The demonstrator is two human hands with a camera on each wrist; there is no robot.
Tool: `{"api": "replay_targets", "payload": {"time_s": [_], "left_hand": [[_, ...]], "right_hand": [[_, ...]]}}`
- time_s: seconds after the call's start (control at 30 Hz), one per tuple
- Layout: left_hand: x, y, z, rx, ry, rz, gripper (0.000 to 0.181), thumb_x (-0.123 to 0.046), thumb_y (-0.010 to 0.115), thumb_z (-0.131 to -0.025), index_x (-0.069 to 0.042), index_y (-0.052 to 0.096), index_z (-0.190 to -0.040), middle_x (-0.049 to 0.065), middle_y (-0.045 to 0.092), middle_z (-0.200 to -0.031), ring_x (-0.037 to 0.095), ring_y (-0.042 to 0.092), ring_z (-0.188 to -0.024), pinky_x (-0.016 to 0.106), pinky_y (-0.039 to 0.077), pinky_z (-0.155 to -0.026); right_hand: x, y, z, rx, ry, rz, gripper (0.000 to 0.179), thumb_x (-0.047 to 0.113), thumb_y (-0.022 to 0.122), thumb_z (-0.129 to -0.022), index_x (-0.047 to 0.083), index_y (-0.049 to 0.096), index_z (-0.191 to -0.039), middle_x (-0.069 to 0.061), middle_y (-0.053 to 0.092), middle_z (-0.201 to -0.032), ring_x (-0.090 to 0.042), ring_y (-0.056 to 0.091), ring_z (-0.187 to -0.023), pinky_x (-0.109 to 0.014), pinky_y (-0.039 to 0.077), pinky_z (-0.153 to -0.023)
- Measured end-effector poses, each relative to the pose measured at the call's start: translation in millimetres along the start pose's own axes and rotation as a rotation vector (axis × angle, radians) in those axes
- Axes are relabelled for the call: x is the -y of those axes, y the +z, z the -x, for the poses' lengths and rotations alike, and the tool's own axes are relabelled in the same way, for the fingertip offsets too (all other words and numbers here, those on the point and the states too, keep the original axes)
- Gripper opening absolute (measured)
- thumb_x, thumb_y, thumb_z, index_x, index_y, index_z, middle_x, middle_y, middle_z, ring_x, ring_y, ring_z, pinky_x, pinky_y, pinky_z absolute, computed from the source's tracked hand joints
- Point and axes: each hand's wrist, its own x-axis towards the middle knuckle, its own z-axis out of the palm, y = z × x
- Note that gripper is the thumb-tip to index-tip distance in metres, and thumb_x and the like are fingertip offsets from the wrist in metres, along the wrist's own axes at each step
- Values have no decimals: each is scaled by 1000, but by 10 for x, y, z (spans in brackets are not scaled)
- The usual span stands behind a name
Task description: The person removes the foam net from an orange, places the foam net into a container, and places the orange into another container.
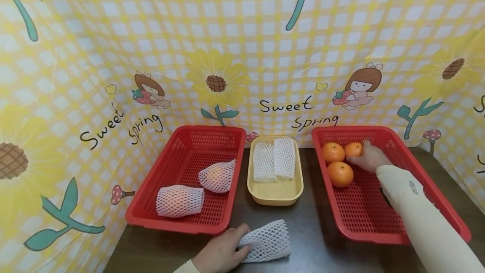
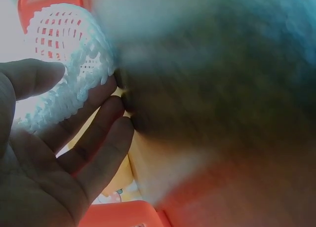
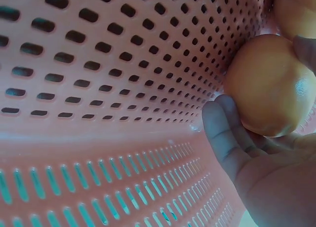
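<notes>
clearly round and glossy, bright orange in the head view, duller yellow-orange in the right wrist view, smooth peel with a small patch of shine — that for the gripped orange [image 1: 354, 150]. located at the far end, left side, of the red basket at right [image 1: 360, 216], just beside two more oranges [image 1: 339, 175] of much the same colour and shape. held by the right hand [image 1: 370, 158], with thumb on one side and curled fingers on the other, so clamped on the fruit.

over to the left hand [image 1: 225, 250]: gripping a white net sleeve [image 1: 269, 242] nearer than the yellow tray [image 1: 274, 198], over the dark table [image 1: 310, 218]. pinched at one end between thumb and finger, with the other fingers loosely apart. diamond-shaped mesh, somewhat flattened tube, ragged edge at the far end; rounded mouth by the thumb, with red showing through the holes in the left wrist view. hard to tell about contact with the table.

in the tray, two more white sleeves [image 1: 284, 159], side by side. in the red basket at left [image 1: 170, 172], two wrapped fruits [image 1: 179, 200] — peach-orange through white mesh. behind, yellow-checked cloth [image 1: 242, 24] with sunflowers and lettering.
</notes>
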Motion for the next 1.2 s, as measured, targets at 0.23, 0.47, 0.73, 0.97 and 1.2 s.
{"api": "replay_targets", "payload": {"time_s": [0.23, 0.47, 0.73, 0.97, 1.2], "left_hand": [[-7, 0, -1, 15, -19, -8, 18, -34, 68, -96, -23, 56, -104, -11, 52, -78, 6, 50, -69, 30, 44, -61], [-14, 2, 6, 21, -22, -4, 17, -33, 68, -96, -23, 56, -103, -11, 52, -77, 7, 50, -68, 30, 44, -62], [7, 38, 8, 18, -12, 0, 16, -34, 67, -97, -23, 56, -102, -11, 52, -76, 7, 50, -68, 30, 44, -62], [2, 45, -1, -6, -15, 15, 20, -33, 69, -95, -23, 57, -106, -14, 55, -81, 4, 53, -71, 31, 48, -64], [-33, 59, -1, -31, -19, 73, 19, -33, 68, -97, -24, 54, -106, -14, 58, -82, 3, 55, -72, 31, 48, -65]], "right_hand": [[23, 25, 48, 5, -1, -18, 103, 50, 71, -87, -19, 22, -145, -39, 52, -121, -47, 58, -101, -63, 47, -85], [21, 24, 77, 65, 20, -32, 111, 52, 69, -89, -22, 10, -145, -45, 47, -123, -53, 57, -106, -65, 47, -87], [2, 44, 101, 69, 28, -27, 113, 51, 69, -92, -23, 2, -145, -49, 42, -126, -58, 52, -112, -65, 44, -91], [32, 13, 102, 79, 14, -25, 110, 50, 67, -92, -22, 2, -146, -50, 41, -129, -59, 50, -115, -67, 42, -93], [88, -98, 179, 92, -18, -13, 109, 42, 66, -94, -18, -6, -149, -52, 25, -140, -64, 36, -126, -69, 33, -101]]}}
